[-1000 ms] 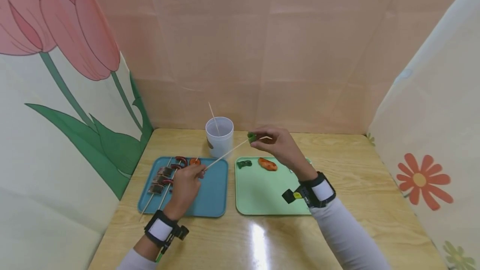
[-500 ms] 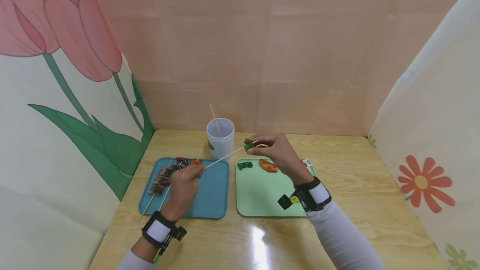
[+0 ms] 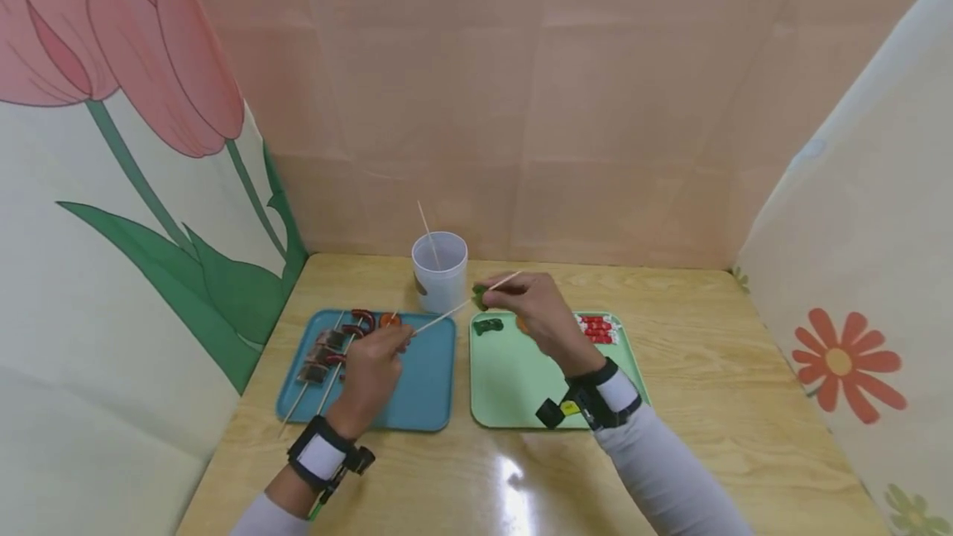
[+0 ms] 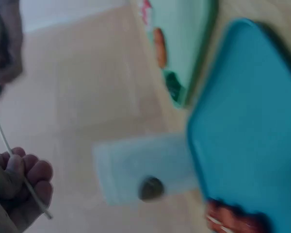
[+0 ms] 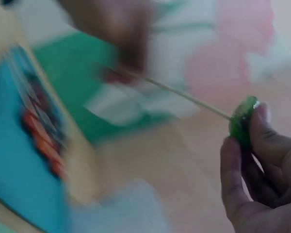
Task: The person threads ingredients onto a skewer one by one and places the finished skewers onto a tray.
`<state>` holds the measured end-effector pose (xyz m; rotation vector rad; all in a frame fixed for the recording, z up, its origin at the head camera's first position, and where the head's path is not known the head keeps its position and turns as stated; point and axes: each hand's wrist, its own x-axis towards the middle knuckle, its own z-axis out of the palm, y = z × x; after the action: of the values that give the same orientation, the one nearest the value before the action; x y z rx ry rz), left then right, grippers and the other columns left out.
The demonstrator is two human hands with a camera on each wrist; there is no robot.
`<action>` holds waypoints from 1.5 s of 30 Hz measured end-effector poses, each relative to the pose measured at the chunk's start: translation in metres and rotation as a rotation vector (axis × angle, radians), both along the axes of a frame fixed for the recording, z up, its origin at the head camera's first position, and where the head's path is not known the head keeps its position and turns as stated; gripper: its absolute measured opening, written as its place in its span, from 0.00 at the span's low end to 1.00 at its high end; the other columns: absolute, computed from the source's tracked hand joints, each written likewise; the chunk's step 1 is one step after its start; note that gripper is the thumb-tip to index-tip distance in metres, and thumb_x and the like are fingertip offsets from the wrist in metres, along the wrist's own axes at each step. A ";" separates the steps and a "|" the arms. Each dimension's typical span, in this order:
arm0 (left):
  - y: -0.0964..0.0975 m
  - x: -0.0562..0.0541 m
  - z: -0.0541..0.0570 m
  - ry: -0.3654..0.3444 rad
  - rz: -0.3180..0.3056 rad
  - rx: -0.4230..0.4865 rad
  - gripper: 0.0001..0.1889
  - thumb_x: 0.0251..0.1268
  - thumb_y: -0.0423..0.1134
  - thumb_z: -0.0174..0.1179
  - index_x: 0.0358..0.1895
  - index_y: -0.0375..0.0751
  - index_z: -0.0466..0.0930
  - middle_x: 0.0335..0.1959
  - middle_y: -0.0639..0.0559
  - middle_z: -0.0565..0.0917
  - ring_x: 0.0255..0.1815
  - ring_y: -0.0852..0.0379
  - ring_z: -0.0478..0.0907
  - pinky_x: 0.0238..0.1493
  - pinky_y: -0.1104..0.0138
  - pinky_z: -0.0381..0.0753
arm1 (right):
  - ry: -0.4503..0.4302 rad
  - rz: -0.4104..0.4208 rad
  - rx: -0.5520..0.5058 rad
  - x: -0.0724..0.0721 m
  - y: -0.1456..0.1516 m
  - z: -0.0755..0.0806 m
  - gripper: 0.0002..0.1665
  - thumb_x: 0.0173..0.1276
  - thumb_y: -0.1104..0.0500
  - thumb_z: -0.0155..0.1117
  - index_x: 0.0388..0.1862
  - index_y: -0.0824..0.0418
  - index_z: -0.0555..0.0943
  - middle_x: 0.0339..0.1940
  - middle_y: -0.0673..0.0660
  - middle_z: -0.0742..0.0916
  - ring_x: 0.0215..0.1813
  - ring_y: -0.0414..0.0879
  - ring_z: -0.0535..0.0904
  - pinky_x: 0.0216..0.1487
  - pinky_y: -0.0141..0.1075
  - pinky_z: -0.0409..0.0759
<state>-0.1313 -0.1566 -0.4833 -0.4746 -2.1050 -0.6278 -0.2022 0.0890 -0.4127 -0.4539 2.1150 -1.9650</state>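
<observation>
Curled L hand (image 3: 372, 375) grips stick (image 5: 199, 102), R hand (image 3: 534, 310) pinches green pc (image 5: 239, 127), now further down w/ more tip (image 3: 515, 275) showing, so it's threaded.

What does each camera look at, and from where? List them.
Head: on the head, facing forward and down at the blue tray and green tray; left hand, right hand and sleeves show.
Left wrist: on that wrist, facing the cup and blue tray; both hands show.
Right wrist: on that wrist, facing the green piece; both hands show, the left blurred.
Both wrist views share the skewer.
</observation>
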 end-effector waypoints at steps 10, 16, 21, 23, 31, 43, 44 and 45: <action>0.015 -0.005 0.016 -0.056 -0.017 -0.045 0.28 0.35 0.08 0.52 0.37 0.35 0.90 0.28 0.46 0.89 0.23 0.58 0.85 0.22 0.67 0.82 | 0.052 -0.009 0.052 0.018 -0.039 -0.018 0.16 0.59 0.58 0.78 0.46 0.63 0.91 0.51 0.56 0.92 0.57 0.43 0.86 0.57 0.37 0.83; 0.011 -0.001 0.012 -0.068 -0.001 -0.014 0.27 0.36 0.09 0.51 0.38 0.33 0.90 0.31 0.46 0.90 0.25 0.56 0.86 0.24 0.66 0.84 | 0.118 0.081 0.160 0.008 -0.029 -0.032 0.18 0.63 0.58 0.75 0.51 0.62 0.89 0.57 0.58 0.90 0.60 0.52 0.85 0.59 0.43 0.84; 0.000 0.001 0.007 -0.080 0.041 0.067 0.27 0.39 0.07 0.48 0.38 0.30 0.91 0.31 0.41 0.91 0.25 0.54 0.88 0.24 0.67 0.85 | 0.352 0.043 0.630 -0.028 0.004 -0.075 0.25 0.63 0.58 0.76 0.57 0.66 0.85 0.55 0.64 0.88 0.55 0.60 0.85 0.56 0.49 0.84; -0.004 0.002 0.007 -0.084 0.064 0.079 0.25 0.43 0.07 0.51 0.37 0.31 0.91 0.31 0.40 0.91 0.25 0.54 0.89 0.25 0.67 0.85 | 0.449 -0.011 0.853 -0.043 0.022 -0.099 0.23 0.59 0.61 0.78 0.53 0.68 0.85 0.48 0.66 0.88 0.48 0.62 0.84 0.50 0.51 0.84; -0.012 0.008 0.003 -0.164 0.127 0.120 0.15 0.51 0.14 0.66 0.38 0.33 0.92 0.30 0.43 0.91 0.29 0.51 0.88 0.25 0.62 0.85 | 0.625 -0.057 1.139 -0.067 0.059 -0.167 0.22 0.57 0.66 0.78 0.49 0.68 0.81 0.39 0.65 0.82 0.43 0.60 0.79 0.34 0.48 0.84; -0.016 0.006 -0.001 -0.121 0.119 0.134 0.12 0.50 0.15 0.68 0.36 0.32 0.92 0.27 0.43 0.90 0.25 0.50 0.81 0.24 0.60 0.83 | 0.771 -0.069 1.263 -0.081 0.056 -0.181 0.09 0.65 0.73 0.64 0.44 0.72 0.80 0.39 0.68 0.85 0.43 0.62 0.80 0.34 0.50 0.85; -0.016 0.006 -0.001 -0.122 0.113 0.135 0.12 0.50 0.15 0.69 0.36 0.32 0.92 0.27 0.42 0.90 0.25 0.50 0.81 0.24 0.61 0.82 | 0.767 -0.071 1.259 -0.082 0.056 -0.182 0.09 0.64 0.73 0.64 0.44 0.72 0.80 0.39 0.68 0.85 0.42 0.61 0.81 0.35 0.50 0.85; -0.016 0.006 -0.001 -0.124 0.109 0.135 0.12 0.50 0.15 0.69 0.36 0.31 0.92 0.27 0.42 0.89 0.25 0.50 0.80 0.23 0.61 0.81 | 0.762 -0.073 1.255 -0.083 0.056 -0.183 0.09 0.64 0.73 0.64 0.44 0.72 0.80 0.38 0.68 0.85 0.42 0.61 0.81 0.35 0.49 0.85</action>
<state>-0.1249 -0.1725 -0.4846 -0.2491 -2.1713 -0.7469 -0.2854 0.1450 -0.5955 -0.8756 3.2293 -0.1142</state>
